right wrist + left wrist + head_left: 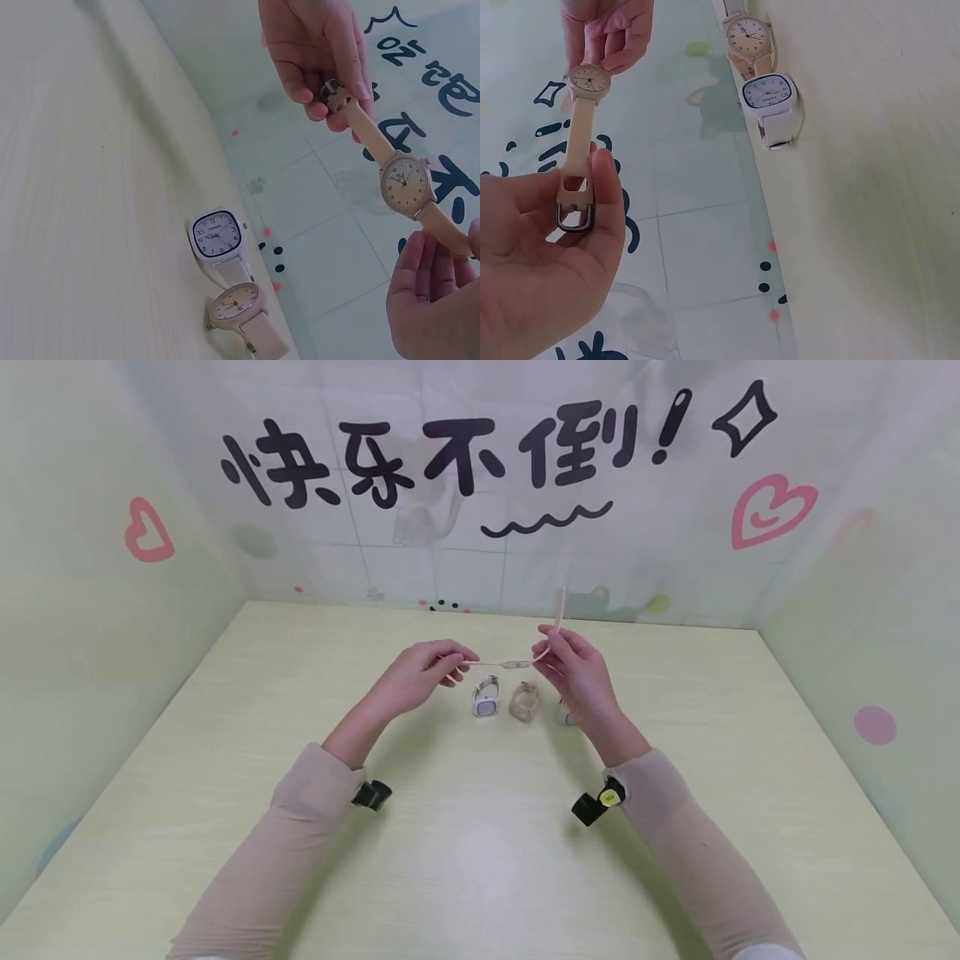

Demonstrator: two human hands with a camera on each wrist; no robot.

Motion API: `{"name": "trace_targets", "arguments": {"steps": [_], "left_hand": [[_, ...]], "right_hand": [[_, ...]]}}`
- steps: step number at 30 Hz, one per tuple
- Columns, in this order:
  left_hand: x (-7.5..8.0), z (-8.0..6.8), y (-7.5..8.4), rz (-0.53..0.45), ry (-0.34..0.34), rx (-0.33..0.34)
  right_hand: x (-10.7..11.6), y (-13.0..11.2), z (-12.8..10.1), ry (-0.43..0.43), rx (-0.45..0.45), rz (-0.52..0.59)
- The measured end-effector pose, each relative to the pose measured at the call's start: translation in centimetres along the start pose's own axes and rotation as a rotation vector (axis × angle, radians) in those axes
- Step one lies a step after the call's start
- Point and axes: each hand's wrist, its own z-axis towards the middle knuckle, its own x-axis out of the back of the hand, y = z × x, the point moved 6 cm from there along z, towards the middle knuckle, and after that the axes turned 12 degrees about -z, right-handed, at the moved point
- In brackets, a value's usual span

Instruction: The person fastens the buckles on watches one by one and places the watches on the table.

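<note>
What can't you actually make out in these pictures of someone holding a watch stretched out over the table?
- Third watch on the table: in the head view the right hand covers most of it.
- Beige watch held in the air: too small in the head view to read its dial.
- Free strap end: cut off by the right edge in the right wrist view.
- Beige watch standing on the table: its strap runs off the bottom edge there.

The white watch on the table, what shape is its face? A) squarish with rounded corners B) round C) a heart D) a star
A: the white watch has a squarish face with rounded corners, while the beige watch standing beside it on the table has a round face.
</note>
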Motion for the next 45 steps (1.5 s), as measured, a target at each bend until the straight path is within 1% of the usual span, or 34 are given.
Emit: {"name": "trace_targets", "arguments": {"steps": [5, 9, 11, 13, 17, 19, 21, 24, 29, 34, 36, 39, 45], "left_hand": [[1.1, -0.1, -0.3, -0.134, 0.12, 0.038], [1.8, -0.3, -0.3, -0.246, 0.207, 0.072], [2.1, -0.5, -0.2, -0.319, 0.244, 0.081], [2.2, -0.5, -0.2, -0.392, 0.272, 0.077], [2.4, -0.6, -0.2, -0.519, 0.311, 0.039], [2.5, -0.7, -0.2, -0.559, 0.319, 0.02], [2.4, -0.8, -0.1, -0.58, 0.314, 0.006], [2.4, -0.8, 0.0, -0.569, 0.289, -0.01], [2.3, -0.8, 0.2, -0.495, 0.25, -0.028], [2.2, -0.9, 0.4, -0.458, 0.249, -0.061], [2.2, -1.0, 0.5, -0.428, 0.255, -0.075], [2.2, -1.1, 0.6, -0.357, 0.269, -0.096], [2.0, -1.5, 1.2, -0.2, 0.295, -0.136]], "right_hand": [[0.0, -0.3, -0.1, -0.002, 0.03, 0.022], [0.0, -0.4, -0.3, -0.003, 0.048, 0.011], [0.0, -0.5, -0.3, -0.005, 0.055, 0.001], [0.0, -0.6, -0.4, -0.006, 0.064, -0.011], [-0.2, -0.7, -0.6, -0.014, 0.071, -0.023], [-0.2, -0.7, -0.6, -0.016, 0.073, -0.024], [-0.2, -0.7, -0.6, -0.016, 0.075, -0.02], [-0.1, -0.7, -0.7, -0.012, 0.09, -0.017], [-0.1, -1.0, -0.8, -0.008, 0.155, -0.068], [-0.3, -1.4, -1.0, -0.019, 0.251, -0.186], [-0.4, -1.5, -1.1, -0.018, 0.277, -0.225], [-0.6, -1.7, -1.2, -0.016, 0.308, -0.289], [-1.3, -2.0, -1.4, -0.026, 0.377, -0.469]]}}
